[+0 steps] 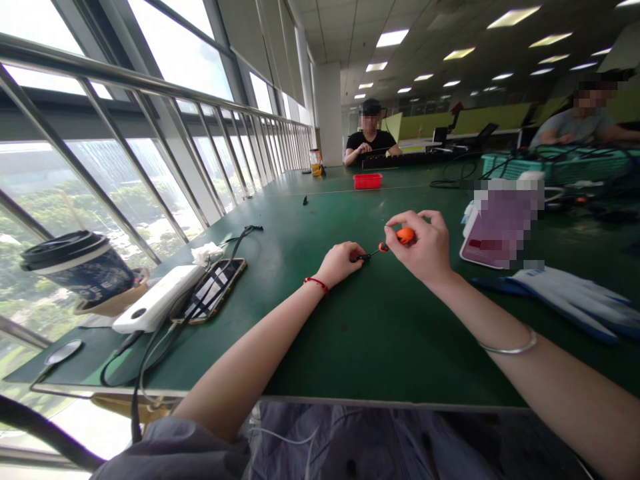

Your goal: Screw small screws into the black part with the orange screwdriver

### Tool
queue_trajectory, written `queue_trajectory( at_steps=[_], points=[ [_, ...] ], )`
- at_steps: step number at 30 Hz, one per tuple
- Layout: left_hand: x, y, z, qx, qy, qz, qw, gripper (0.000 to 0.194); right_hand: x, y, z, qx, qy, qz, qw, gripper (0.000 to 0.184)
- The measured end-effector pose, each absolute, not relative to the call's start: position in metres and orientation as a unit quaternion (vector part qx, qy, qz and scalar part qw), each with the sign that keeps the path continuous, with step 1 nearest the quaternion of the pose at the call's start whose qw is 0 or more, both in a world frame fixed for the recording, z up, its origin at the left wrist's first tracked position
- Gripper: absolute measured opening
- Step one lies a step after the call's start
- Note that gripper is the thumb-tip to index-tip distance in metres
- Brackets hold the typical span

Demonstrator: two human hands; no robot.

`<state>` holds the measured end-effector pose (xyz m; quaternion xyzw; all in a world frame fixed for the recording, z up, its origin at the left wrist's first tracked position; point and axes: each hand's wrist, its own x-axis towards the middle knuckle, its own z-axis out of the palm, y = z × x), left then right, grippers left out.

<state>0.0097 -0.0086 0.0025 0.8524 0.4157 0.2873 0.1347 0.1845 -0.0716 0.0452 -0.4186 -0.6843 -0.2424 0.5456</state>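
Observation:
My right hand (424, 245) is closed round a small screwdriver (405, 235) with an orange handle, its thin shaft pointing left and down. The shaft reaches a small black part (362, 257), pinched between the fingers of my left hand (339, 264) just above the green table (360, 333). Whether the tip sits in a screw is too small to tell. My left fingers partly hide the black part, so its kind does not show.
On the left lie a white power bank (155, 300), a phone (210, 293) with cables, and a lidded cup (85, 267). To the right are gloves (570, 293) and a propped phone (497, 227). Farther off stand a red tray (367, 181) and a green basket (560, 167). Two people sit beyond.

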Motion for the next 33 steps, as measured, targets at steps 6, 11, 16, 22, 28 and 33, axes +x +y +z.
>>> queue_trajectory(
  at_steps=[6, 11, 16, 22, 28, 33],
  points=[
    [0.0101, -0.0097, 0.0033, 0.851, 0.419, 0.286, 0.136, 0.018, 0.1834, -0.0733, 0.0465, -0.414, -0.69, -0.236, 0.545, 0.022],
    [0.0102, -0.0099, 0.0041, 0.851, 0.42, 0.285, 0.137, 0.018, 0.1839, -0.0729, 0.0463, -0.427, -0.681, -0.244, 0.543, 0.008],
    [0.0102, -0.0101, 0.0044, 0.852, 0.416, 0.288, 0.139, 0.019, 0.1832, -0.0742, 0.0476, -0.409, -0.69, -0.231, 0.55, 0.026],
    [0.0099, -0.0093, 0.0034, 0.851, 0.418, 0.286, 0.137, 0.018, 0.1851, -0.0718, 0.0443, -0.409, -0.69, -0.241, 0.545, 0.006],
    [0.0096, -0.0102, 0.0041, 0.851, 0.415, 0.29, 0.139, 0.018, 0.1839, -0.0733, 0.0467, -0.405, -0.695, -0.237, 0.545, 0.027],
    [0.0103, -0.012, 0.0055, 0.85, 0.422, 0.286, 0.135, 0.017, 0.1838, -0.0727, 0.0457, -0.409, -0.693, -0.244, 0.541, 0.008]
  ],
)
